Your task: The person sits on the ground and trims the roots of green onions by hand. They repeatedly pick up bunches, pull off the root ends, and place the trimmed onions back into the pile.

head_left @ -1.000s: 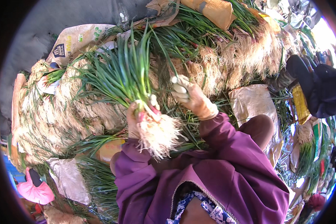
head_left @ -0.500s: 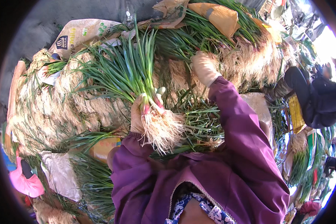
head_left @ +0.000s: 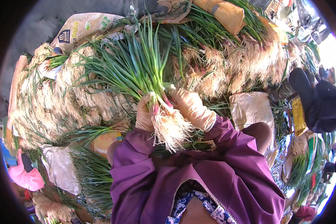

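A bunch of spring onions [head_left: 145, 71] stands in front of me, green leaves pointing away and pale roots hanging toward my lap. My left hand [head_left: 144, 112], in a cream glove, is closed around the left side of the stems, just above the roots. From the right, my gloved right hand [head_left: 190, 106] closes on the same bunch near its reddish bulbs; its fingertips are partly hidden behind the stems. Beyond the hands lies a long heap of more spring onions [head_left: 255, 63], roots facing me.
A printed sack [head_left: 86, 31] lies behind the heap at the far left. Whitish sacks [head_left: 61, 168] lie near left, and another sack [head_left: 250, 108] by my right knee. Another person in dark clothes [head_left: 319, 97] sits at the right, and a pink sleeve [head_left: 26, 177] shows at the left.
My right hand has come back from the heap at the far right to the bunch in my left hand. The left hand has shifted slightly right with the bunch.
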Demonstrator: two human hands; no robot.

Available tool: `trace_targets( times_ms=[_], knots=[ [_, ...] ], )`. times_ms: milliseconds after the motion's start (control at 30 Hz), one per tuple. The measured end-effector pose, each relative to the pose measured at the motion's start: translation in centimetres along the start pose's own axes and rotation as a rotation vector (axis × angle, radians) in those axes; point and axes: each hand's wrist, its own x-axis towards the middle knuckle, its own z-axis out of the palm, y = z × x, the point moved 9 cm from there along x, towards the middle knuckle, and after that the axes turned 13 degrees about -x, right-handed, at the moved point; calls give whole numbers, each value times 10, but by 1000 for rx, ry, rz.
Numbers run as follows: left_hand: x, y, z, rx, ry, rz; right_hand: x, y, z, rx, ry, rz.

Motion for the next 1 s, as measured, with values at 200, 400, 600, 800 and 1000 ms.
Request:
trace_targets(
  times_ms=[200, 400, 600, 800, 1000],
  knots=[
    [-12, 23, 11, -140, -98, 193, -13, 126, -4, 189, -11, 491],
    [-8, 31, -14, -190, -64, 229, 37, 21, 51, 1066, -352, 214],
    [-10, 32, -9, -86, -135, 36, 17, 0, 5, 1124, -357, 1],
    [-9, 27, 18, -197, -306, 161, -5, 36, 18, -220, -665, 82],
    [-11, 27, -11, -124, -150, 168, 48, 15, 70, 1139, -192, 225]
  ],
)
